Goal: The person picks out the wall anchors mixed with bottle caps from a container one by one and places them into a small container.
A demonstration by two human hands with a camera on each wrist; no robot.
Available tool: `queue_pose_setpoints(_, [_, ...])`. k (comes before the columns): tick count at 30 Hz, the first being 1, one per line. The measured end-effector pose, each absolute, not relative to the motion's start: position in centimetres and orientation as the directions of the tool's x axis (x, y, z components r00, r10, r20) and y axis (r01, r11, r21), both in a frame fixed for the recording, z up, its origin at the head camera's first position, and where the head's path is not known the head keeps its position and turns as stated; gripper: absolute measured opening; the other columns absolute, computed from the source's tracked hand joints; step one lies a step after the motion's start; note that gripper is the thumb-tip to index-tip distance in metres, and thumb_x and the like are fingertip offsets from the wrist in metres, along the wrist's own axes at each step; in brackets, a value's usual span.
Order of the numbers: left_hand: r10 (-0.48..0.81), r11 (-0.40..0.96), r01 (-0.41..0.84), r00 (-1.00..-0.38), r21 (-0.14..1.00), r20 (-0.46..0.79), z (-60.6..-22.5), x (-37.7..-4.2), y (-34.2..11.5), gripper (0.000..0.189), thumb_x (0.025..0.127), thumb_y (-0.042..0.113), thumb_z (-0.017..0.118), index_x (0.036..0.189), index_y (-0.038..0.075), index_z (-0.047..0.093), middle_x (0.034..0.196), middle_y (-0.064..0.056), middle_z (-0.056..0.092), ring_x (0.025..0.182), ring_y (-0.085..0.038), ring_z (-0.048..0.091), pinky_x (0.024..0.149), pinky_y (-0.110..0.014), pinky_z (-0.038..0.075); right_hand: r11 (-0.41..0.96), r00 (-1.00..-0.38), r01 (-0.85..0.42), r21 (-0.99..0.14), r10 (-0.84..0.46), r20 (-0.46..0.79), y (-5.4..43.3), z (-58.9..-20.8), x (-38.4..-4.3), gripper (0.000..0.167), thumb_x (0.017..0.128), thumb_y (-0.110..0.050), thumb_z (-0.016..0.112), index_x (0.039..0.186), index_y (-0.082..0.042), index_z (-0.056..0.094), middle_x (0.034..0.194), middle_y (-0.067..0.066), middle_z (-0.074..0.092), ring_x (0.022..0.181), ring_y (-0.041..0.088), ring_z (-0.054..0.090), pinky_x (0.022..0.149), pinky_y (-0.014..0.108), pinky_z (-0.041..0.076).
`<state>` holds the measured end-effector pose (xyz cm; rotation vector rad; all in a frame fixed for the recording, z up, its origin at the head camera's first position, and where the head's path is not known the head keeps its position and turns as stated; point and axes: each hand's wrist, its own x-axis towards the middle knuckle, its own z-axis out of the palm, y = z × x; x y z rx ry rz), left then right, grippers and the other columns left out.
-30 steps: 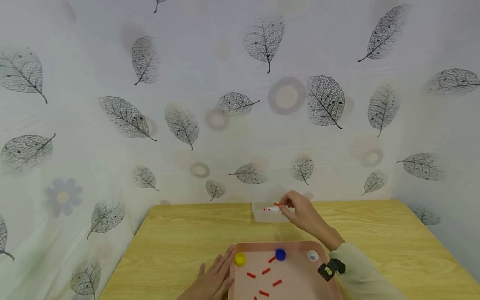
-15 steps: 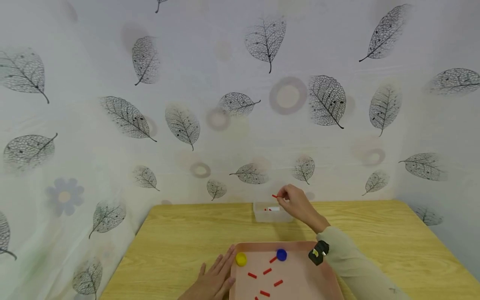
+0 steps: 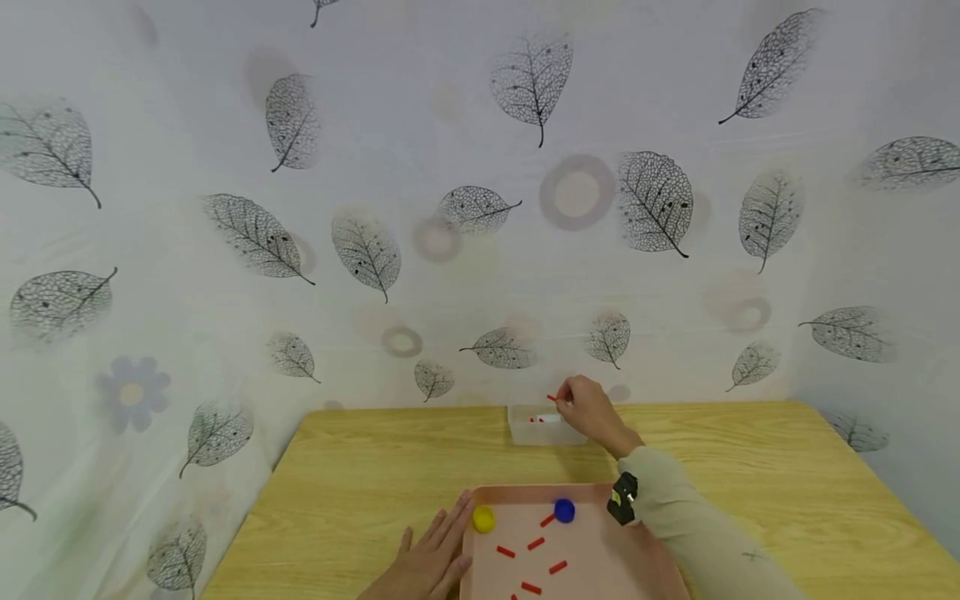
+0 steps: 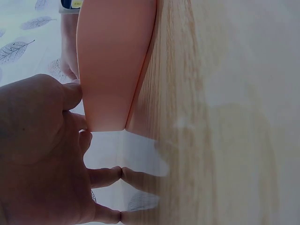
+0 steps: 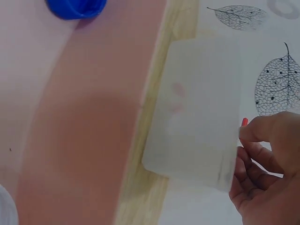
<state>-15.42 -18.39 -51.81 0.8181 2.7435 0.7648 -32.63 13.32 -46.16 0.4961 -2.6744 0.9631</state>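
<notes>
The right hand (image 3: 592,412) pinches a red stick (image 3: 552,397) by the box (image 3: 542,432), a transfer likely needing careful release, while the spread left hand (image 3: 422,560) touches the tray (image 3: 596,567).

The head view looks forward and down from farther back; both wrist views share the pink tray (image 3: 592,554) close up.

- No word, brand or number can be read in any of the three views.
- On the right sleeve (image 3: 693,518): a small dark mark (image 3: 753,556), roughly cross-shaped, too faint to make out.
- On the black wrist device (image 3: 624,507): a yellow patch (image 4: 76,3), too small to tell any print.
</notes>
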Motion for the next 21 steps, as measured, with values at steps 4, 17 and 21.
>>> queue_pose_setpoints(4, [0.549,0.722,0.451,-0.835,0.524,-0.039,-51.6,-15.3,-18.4,0.063,0.112,0.044,0.032,0.167,0.024,0.008,0.172,-0.004,0.01,0.143,-0.054,0.034,0.092,-0.091,0.02,0.773,-0.919,-0.367,-0.517,-0.218,0.328,13.1,-46.9,-32.8,0.006,0.091,0.001,0.068,0.086,-0.002,0.066,0.083,0.008,0.061,0.076,0.023,0.057,0.071,0.043,0.051])
queue_pose_setpoints(17, [0.55,0.722,0.45,-0.835,0.526,-0.04,-51.6,-15.4,-18.3,0.063,0.112,0.043,0.032,0.167,0.025,0.008,0.173,-0.003,0.01,0.143,-0.054,0.034,0.093,-0.091,0.019,0.816,-0.884,-0.415,-0.401,-0.257,0.392,12.8,-47.4,-32.7,0.01,0.09,0.0,0.071,0.083,-0.003,0.065,0.079,0.007,0.057,0.073,0.024,0.056,0.068,0.041,0.05])
queue_pose_setpoints(21, [0.551,0.721,0.452,-0.833,0.525,-0.04,-51.5,-15.4,-18.3,0.063,0.112,0.043,0.032,0.167,0.025,0.008,0.173,-0.003,0.01,0.143,-0.054,0.034,0.093,-0.091,0.02,0.816,-0.89,-0.407,-0.409,-0.254,0.379,12.7,-47.4,-32.7,0.009,0.091,0.0,0.071,0.084,-0.002,0.065,0.08,0.007,0.057,0.074,0.024,0.055,0.069,0.041,0.049])
